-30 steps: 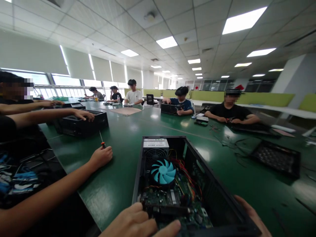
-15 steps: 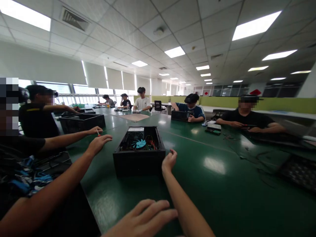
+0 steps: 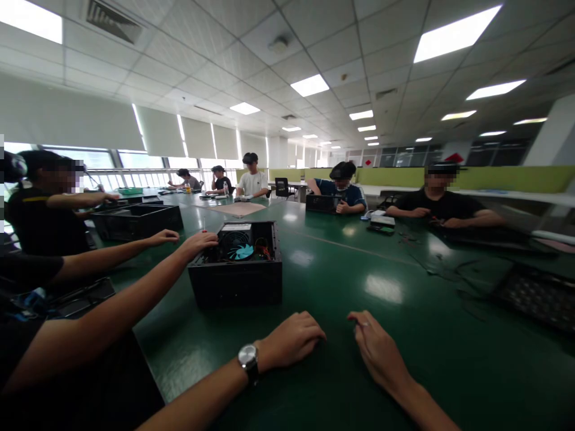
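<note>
My left hand [image 3: 291,340], with a wristwatch [image 3: 248,358] on it, rests on the green table [image 3: 404,335] in a loose fist, nothing showing in it. My right hand [image 3: 376,348] lies beside it, a small gap apart, fingers curled down onto the tabletop. An open black computer case [image 3: 236,276] with a blue fan [image 3: 239,250] stands a short way beyond both hands, untouched by them. A neighbour's hand [image 3: 200,242] reaches from the left onto the case's left rim and holds a small screwdriver.
A second neighbour's hand [image 3: 162,237] lies just left of the case. Another open black case [image 3: 135,220] stands at the far left. Loose cables [image 3: 442,272] and a black panel [image 3: 534,293] lie to the right. Several people sit round the far side of the table.
The case now stands farther from me. My hands have come off it and settled on the table, the left closing from flat to a fist. The neighbour's hand has moved onto the case's rim.
</note>
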`<state>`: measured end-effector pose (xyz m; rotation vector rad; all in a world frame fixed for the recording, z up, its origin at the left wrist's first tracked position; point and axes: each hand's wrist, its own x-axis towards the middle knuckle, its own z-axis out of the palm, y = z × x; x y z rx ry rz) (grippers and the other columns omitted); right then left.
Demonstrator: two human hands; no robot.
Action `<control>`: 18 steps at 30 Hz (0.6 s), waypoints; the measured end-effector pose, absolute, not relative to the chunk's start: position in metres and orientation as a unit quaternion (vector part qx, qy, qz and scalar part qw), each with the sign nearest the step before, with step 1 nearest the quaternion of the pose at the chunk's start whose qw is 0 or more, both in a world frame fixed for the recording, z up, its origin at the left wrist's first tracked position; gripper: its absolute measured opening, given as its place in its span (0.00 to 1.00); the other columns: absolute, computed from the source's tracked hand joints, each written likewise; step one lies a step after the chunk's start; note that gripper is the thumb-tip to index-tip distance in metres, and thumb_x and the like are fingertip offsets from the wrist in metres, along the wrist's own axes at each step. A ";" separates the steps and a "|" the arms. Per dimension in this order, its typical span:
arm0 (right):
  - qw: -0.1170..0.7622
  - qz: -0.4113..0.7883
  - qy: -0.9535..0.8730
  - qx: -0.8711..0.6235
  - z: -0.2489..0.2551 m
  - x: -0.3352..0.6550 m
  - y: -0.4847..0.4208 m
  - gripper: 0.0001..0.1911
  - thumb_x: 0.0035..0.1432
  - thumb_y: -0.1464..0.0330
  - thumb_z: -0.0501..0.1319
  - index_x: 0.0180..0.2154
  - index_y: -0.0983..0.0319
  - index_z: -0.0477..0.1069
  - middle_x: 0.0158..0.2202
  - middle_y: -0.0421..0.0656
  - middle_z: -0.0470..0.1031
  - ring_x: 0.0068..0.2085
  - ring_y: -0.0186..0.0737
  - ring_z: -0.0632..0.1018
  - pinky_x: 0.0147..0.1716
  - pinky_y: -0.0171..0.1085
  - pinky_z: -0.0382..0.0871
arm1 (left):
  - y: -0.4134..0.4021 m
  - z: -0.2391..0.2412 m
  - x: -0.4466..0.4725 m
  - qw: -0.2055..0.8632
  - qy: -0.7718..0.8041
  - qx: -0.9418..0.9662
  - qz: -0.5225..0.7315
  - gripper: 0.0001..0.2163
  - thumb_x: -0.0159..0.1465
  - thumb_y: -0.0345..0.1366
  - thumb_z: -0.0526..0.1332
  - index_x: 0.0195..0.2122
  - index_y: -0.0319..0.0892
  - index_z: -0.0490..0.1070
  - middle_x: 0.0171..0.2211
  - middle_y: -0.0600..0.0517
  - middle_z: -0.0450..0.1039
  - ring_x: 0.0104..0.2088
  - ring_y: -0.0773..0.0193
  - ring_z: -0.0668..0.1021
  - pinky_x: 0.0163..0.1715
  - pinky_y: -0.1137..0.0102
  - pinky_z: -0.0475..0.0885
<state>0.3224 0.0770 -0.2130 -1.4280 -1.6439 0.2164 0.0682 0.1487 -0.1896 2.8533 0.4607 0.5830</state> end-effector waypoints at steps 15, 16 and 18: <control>0.326 0.027 -0.706 -0.628 -0.223 0.347 0.046 0.17 0.68 0.57 0.50 0.53 0.55 0.63 0.46 0.45 0.70 0.40 0.42 0.80 0.38 0.40 0.76 | 0.168 -0.210 0.133 0.061 0.079 0.976 0.195 0.11 0.69 0.30 0.57 0.51 0.42 0.72 0.52 0.47 0.73 0.53 0.59 0.73 0.53 0.65 0.68; 0.329 0.028 -0.704 -0.629 -0.225 0.349 0.047 0.17 0.68 0.57 0.50 0.54 0.55 0.63 0.46 0.45 0.70 0.41 0.42 0.79 0.39 0.40 0.76 | 0.168 -0.209 0.133 0.060 0.078 0.976 0.195 0.11 0.69 0.30 0.57 0.51 0.42 0.72 0.52 0.47 0.73 0.53 0.59 0.73 0.53 0.65 0.68; 0.337 0.034 -0.701 -0.627 -0.232 0.354 0.052 0.17 0.69 0.58 0.49 0.54 0.56 0.64 0.47 0.46 0.70 0.42 0.42 0.79 0.41 0.40 0.76 | 0.168 -0.210 0.133 0.057 0.082 0.975 0.199 0.11 0.69 0.30 0.56 0.51 0.42 0.72 0.51 0.47 0.74 0.52 0.59 0.73 0.52 0.65 0.68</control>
